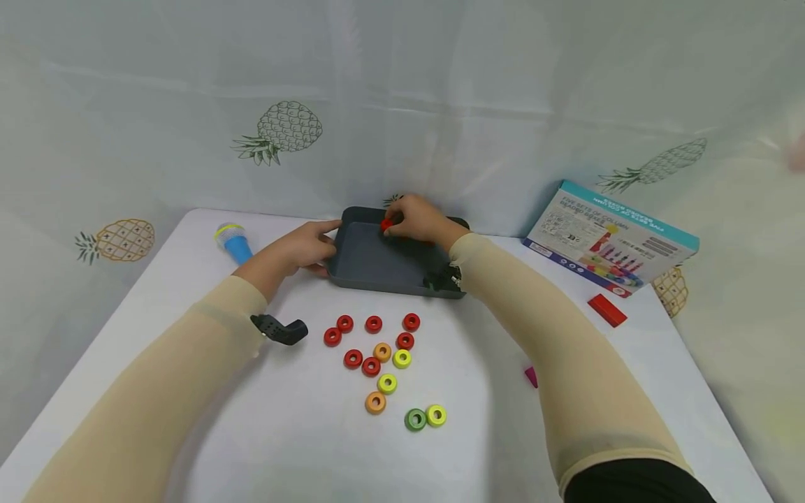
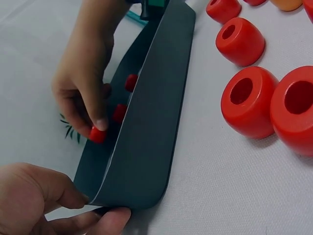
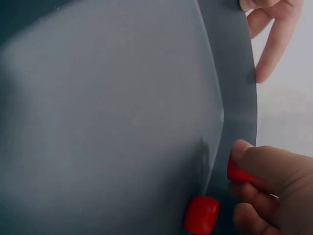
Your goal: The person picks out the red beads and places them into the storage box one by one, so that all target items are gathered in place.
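A dark grey tray (image 1: pixel 377 269) stands near the table's back edge. My left hand (image 1: pixel 305 248) grips its left end, thumb at the rim and fingers below in the left wrist view. Over the tray's far left part, my right hand (image 1: pixel 418 220) pinches a red bead (image 3: pixel 238 171) between thumb and fingers. Inside the tray, the left wrist view shows two more red beads (image 2: pixel 119 113), partly hidden by the tray's wall. Several red beads (image 1: pixel 374 324) with wide holes lie on the table in front of the tray.
Orange (image 1: pixel 375 402), yellow (image 1: pixel 437 415) and green beads (image 1: pixel 416 419) lie nearer the front. A blue toy microphone (image 1: pixel 237 246) is at back left. At right are a printed box (image 1: pixel 610 234), a red block (image 1: pixel 606 310) and a magenta piece (image 1: pixel 531 376) partly behind the right arm.
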`<state>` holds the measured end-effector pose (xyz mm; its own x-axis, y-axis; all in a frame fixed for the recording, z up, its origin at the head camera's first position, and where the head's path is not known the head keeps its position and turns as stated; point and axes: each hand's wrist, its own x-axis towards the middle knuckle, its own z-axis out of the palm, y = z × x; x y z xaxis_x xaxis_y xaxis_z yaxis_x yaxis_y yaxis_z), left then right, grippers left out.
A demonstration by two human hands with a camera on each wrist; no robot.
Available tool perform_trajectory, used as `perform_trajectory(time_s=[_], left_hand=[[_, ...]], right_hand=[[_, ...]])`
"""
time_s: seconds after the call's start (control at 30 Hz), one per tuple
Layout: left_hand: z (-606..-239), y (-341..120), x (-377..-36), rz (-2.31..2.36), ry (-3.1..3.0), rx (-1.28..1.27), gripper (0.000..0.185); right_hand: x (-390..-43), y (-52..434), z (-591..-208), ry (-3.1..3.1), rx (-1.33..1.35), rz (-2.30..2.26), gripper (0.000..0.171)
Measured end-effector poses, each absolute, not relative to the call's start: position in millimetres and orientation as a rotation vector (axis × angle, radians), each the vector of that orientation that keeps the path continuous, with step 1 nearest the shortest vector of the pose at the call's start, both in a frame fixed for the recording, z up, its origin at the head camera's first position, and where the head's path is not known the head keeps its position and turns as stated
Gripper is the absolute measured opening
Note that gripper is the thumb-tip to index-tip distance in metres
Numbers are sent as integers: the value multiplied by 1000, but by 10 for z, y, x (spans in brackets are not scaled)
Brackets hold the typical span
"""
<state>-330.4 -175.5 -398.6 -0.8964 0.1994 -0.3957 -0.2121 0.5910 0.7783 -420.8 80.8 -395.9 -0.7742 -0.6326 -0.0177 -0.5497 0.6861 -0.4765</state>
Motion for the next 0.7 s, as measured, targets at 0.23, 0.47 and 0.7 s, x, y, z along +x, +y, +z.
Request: perform_trajectory(time_s=[0.23,0.47,0.7], left_hand=[[-3982,-1760,-3321,1251,2361,-18,76],[-3978,-1756,-3318,1250,2353,-23,76],[-3980,-1752,-3317,1260,2363,-30,76]], right_hand=[[-4224,764,-3971,2761,-975,-552,34],[-4226,769,-3976,2776,-976,-489,33],[-4245,817,-3988,2758,-959,-536,34]])
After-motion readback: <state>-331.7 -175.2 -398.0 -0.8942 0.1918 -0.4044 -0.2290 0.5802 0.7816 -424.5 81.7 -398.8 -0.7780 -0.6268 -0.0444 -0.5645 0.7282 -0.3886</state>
